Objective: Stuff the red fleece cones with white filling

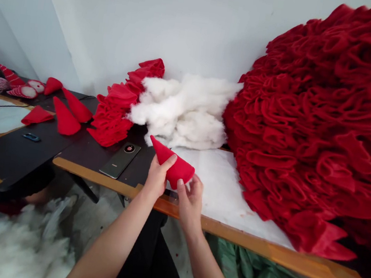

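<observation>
Both hands (158,176) gripping red cone (179,165); white stuffing (186,106) far side, red fabric pile (319,131) crowding right, phone (118,164) left.

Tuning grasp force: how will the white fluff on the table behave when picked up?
The white fluff is probably light for its size, given its airy look. It likely squashes rather than staying stiff: its lumps look soft and shapeless. Wispy edges suggest tufts may pull away.
</observation>
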A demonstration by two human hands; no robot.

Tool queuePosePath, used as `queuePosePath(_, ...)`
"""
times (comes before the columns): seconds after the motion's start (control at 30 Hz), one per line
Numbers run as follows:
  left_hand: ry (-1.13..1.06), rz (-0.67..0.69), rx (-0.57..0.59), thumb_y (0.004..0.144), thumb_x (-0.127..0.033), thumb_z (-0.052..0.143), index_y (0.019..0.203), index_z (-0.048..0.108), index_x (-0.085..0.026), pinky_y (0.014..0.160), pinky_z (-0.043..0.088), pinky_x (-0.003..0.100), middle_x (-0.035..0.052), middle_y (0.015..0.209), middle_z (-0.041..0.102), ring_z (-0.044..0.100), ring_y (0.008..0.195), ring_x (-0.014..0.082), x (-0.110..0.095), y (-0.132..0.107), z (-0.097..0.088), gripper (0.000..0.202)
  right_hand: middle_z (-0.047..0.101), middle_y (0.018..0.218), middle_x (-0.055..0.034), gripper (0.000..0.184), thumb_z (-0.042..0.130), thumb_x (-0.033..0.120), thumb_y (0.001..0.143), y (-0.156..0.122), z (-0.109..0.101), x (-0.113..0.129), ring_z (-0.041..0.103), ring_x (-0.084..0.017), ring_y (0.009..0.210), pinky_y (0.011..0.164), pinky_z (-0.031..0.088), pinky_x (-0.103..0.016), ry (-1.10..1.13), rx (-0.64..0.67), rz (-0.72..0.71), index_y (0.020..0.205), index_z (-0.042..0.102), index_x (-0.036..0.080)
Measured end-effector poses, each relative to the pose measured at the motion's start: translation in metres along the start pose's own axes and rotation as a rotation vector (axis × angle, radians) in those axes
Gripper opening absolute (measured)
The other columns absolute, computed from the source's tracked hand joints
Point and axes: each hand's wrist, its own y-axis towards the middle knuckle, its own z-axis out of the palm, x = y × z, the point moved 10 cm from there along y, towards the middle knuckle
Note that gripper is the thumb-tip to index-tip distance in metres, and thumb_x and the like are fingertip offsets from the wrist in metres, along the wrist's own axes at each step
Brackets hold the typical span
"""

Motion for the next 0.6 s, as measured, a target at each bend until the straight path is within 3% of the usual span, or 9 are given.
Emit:
queuePosePath(0.07,-0.035,-0.087,-0.045,0.060,-0.034,0.082,0.091,0.055,-0.017,0.067,0.050,0.027,-0.0006,0.076,0.061,0.061,0.067,0.0138,0.005,-0.002,-0.004,0.044,0.038,0.130,-0.0125,0.033,0.061,0.038,0.084,-0.002,-0.005,0.018,0.039,-0.028,0.125,0.101,0.037,-0.051,-0.169,-0.051,-0.202,0.111,0.050,0.022)
queuePosePath(0.13,-0.071,-0.228,-0.066,0.064,-0.042,0.078,0.088,0.056,-0.017,0.068,0.051,0.030,0.0010,0.073,0.062,0.062,0.066,0.0160,0.016,-0.006,-0.005,0.041,0.036,0.132,-0.0129,0.031,0.058,0.031,0.086,-0.005,0.000,0.032,0.037,-0.028,0.126,0.104,0.033,-0.053,-0.260,-0.017,-0.356,0.114,0.048,0.023)
queuePosePath(0.27,-0.131,-0.448,-0.054,0.077,-0.062,0.057,0.084,0.061,-0.014,0.064,0.053,0.033,0.0074,0.072,0.064,0.064,0.067,0.0205,0.029,-0.018,-0.002,0.048,0.036,0.134,-0.0133,0.033,0.052,0.027,0.090,-0.009,0.013,0.045,0.035,-0.029,0.128,0.104,0.032,-0.055,-0.339,0.123,-0.469,0.122,0.044,0.025)
queuePosePath(0.4,-0.112,-0.469,-0.071,0.078,-0.054,0.061,0.087,0.063,-0.014,0.060,0.053,0.031,0.0073,0.073,0.066,0.063,0.063,0.0190,0.026,-0.022,-0.008,0.041,0.037,0.132,-0.0152,0.022,0.055,0.034,0.089,-0.007,0.023,0.045,0.036,-0.032,0.127,0.102,0.035,-0.056,-0.460,0.269,-0.461,0.106,0.053,0.020)
queuePosePath(0.5,-0.172,-0.476,-0.066,0.079,-0.042,0.063,0.085,0.063,-0.013,0.061,0.054,0.028,0.0065,0.073,0.066,0.063,0.061,0.0163,0.025,-0.024,-0.007,0.030,0.041,0.132,-0.0151,0.011,0.051,0.029,0.091,-0.007,0.021,0.054,0.036,-0.032,0.128,0.102,0.037,-0.054,-0.483,0.234,-0.517,0.092,0.055,0.019)
queuePosePath(0.6,-0.248,-0.499,-0.021,0.083,-0.038,0.057,0.084,0.064,-0.008,0.065,0.055,0.027,0.0106,0.076,0.068,0.065,0.066,0.0175,0.027,-0.025,0.001,0.031,0.052,0.123,-0.0120,0.014,0.046,0.017,0.092,-0.011,0.018,0.066,0.050,-0.027,0.118,0.096,0.046,-0.048,-0.396,0.146,-0.601,0.097,0.057,0.022)
